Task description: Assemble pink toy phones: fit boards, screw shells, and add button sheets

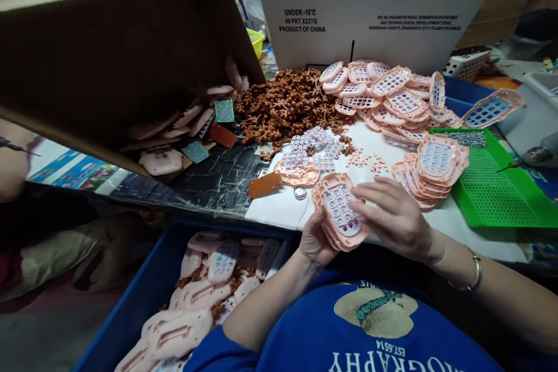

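Note:
My left hand (314,242) grips from below a pink plastic keypad shell (341,212) with a white rubber keypad in its window. My right hand (394,215) rests on top of the shell, fingers pressed on its right side. Both hands are at the near edge of the white work surface (279,209). Just beyond lie a second pink shell (300,175), loose clear keypads (307,148) and a small round metal disc (300,192).
A heap of brown rubber parts (285,104) lies behind. Pink shells pile at back right (383,96) and stack (431,165) beside a green mesh tray (492,197). A cardboard box (108,52) tilts at left, another person's fingers (235,74) on it. A blue bin (143,296) holds shells below.

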### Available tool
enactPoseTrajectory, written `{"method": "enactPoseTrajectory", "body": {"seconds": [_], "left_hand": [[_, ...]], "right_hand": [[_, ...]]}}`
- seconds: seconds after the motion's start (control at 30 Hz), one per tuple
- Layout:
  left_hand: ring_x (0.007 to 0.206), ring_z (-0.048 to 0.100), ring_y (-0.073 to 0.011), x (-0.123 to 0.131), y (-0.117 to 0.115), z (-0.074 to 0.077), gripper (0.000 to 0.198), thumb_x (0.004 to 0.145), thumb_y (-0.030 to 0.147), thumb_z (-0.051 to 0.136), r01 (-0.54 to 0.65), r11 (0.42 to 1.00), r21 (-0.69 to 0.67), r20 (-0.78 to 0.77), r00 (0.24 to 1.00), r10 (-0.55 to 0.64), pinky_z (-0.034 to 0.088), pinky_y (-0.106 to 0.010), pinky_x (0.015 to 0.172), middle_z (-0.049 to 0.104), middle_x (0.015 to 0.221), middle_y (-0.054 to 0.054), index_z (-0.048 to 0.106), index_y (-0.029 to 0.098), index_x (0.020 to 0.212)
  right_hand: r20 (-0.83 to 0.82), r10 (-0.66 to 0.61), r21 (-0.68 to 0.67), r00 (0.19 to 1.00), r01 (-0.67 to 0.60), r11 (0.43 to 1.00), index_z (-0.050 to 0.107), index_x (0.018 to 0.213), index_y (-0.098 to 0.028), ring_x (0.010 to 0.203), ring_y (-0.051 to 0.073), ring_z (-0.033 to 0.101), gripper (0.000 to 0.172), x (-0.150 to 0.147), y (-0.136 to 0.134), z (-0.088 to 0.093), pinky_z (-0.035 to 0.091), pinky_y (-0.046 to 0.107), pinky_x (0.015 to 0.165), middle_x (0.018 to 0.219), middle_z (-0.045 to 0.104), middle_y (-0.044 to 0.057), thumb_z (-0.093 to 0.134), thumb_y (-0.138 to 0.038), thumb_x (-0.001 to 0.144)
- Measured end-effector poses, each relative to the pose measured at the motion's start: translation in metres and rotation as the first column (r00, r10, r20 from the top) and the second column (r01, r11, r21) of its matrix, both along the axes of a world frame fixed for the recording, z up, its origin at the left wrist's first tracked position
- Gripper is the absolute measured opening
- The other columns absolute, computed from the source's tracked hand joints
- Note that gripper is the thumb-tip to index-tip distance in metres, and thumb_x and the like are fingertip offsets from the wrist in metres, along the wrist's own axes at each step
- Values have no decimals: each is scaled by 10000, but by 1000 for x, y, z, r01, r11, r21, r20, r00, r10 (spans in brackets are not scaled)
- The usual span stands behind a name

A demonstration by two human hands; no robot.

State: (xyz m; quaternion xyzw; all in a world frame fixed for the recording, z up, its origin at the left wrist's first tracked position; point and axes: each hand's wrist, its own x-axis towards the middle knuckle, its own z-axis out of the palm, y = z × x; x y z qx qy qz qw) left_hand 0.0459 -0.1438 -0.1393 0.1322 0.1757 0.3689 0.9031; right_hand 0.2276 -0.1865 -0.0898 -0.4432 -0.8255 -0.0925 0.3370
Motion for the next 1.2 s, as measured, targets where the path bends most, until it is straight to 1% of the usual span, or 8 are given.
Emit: {"method": "enactPoseTrajectory", "body": {"seconds": [0.1,0.17,0.27,0.33,0.47,0.57,0.8,1.2], "left_hand": [[1074,655,-307,-9,5,6,851,610,491,845,-68,997,40,22,998,67,476,-446,981,714,1141,-126,551,180,1346],[1039,670,-285,-12,9,9,851,607,514,844,-103,993,53,23,994,102,511,-415,931,709,1162,-117,553,208,1346],[1036,674,-275,-14,12,10,886,608,531,841,-115,991,67,23,993,114,532,-390,900,678,1237,-121,524,228,1377],[1041,674,-273,-13,12,9,917,613,526,841,-99,992,73,34,995,97,535,-386,900,664,1263,-128,491,229,1407],[1060,673,-286,-13,12,6,900,640,502,831,-78,994,71,63,995,73,528,-417,929,662,1265,-130,471,239,1421],[1103,658,-307,-14,13,6,908,643,504,826,-82,995,63,46,996,79,499,-441,975,662,1265,-129,456,243,1430],[1053,677,-280,-16,18,8,894,629,485,840,-122,991,55,28,992,121,524,-397,927,696,1196,-115,484,229,1408],[1157,633,-320,-14,23,10,807,690,504,785,-151,986,68,-14,988,152,489,-469,996,684,1221,-119,493,245,1396]], "right_hand": [[-46,-295,-69,954,291,954,675,1139,-193,1043,222,634,288,13,11,10,465,392,927,1105,718,93,447,-218,964],[138,-456,-132,879,472,871,698,1080,-168,960,245,623,285,22,22,13,426,396,872,1028,732,95,443,-208,960],[471,-471,-204,746,611,764,710,985,-137,886,273,578,290,28,40,9,351,416,810,948,723,128,426,-176,944],[584,-431,-243,687,655,715,709,933,-118,880,288,554,288,29,49,4,313,415,770,918,706,162,422,-153,932],[612,-392,-286,687,654,700,717,887,-107,879,290,537,271,27,58,-2,270,388,716,914,695,186,450,-142,918],[588,-348,-328,730,608,723,724,897,-158,870,249,545,238,26,58,-2,268,364,714,927,712,129,491,-192,926],[435,-411,-312,801,563,766,712,1014,-188,883,218,570,224,30,50,-1,294,346,771,949,718,67,504,-237,946],[461,-269,-407,846,471,783,701,902,-117,868,235,557,227,8,60,-5,335,334,764,914,677,138,499,-211,948]]}}
